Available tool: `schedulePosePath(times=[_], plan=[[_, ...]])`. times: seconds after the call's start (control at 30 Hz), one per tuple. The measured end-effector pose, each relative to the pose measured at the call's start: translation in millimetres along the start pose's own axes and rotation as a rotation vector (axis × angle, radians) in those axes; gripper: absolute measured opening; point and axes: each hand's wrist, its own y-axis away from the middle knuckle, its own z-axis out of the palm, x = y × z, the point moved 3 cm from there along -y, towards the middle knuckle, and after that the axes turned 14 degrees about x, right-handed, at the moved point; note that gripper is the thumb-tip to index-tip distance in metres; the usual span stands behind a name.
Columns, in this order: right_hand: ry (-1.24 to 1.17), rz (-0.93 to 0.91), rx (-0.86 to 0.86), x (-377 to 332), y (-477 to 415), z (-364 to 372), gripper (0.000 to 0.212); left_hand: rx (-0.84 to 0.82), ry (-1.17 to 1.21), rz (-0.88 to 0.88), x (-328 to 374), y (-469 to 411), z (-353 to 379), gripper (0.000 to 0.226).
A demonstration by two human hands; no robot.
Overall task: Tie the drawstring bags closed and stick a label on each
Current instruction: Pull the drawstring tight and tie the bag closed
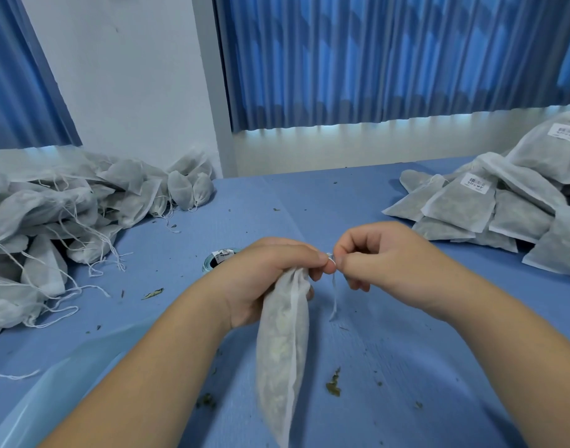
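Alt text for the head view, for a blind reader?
The left hand grips a white bag by its neck while the right hand pinches its drawstring over a blue table. Untied bags lie left, labelled bags right.

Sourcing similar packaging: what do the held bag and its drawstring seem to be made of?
Held bag: likely thin non-woven fabric, matte white, semi-sheer; contents show faintly through, with a pressed side seam. Drawstring: apparently thin white cotton-like twine, hanging limp.
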Motion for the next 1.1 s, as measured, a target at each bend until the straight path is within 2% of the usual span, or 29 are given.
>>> schedulePosePath(times=[0.5, 0.73, 0.8, 0.97, 1.1], plan=[[0.023, 0.0, -0.054, 2.1, 1.4, -2.3, 0.009, 0.135, -0.194, 0.169, 4.7, 3.0, 3.0, 0.008], [-0.016, -0.027, 0.03, 2.2, -0.5, -6.1, 0.009, 0.154, -0.089, 0.171, 3.8, 0.6, -0.8, 0.02], [-0.028, -0.041, 0.044, 1.0, 0.1, -5.5, 0.008, 0.154, -0.075, 0.161, 3.5, -0.2, -1.3, 0.012], [-0.039, -0.054, 0.062, -0.3, 0.5, -1.6, 0.006, 0.139, -0.072, 0.145, 1.9, 0.0, 1.1, 0.007], [0.028, -0.062, 0.111, 1.8, -0.6, -3.4, 0.012, 0.179, -0.152, 0.158, 0.6, -0.6, -0.8, 0.017]])
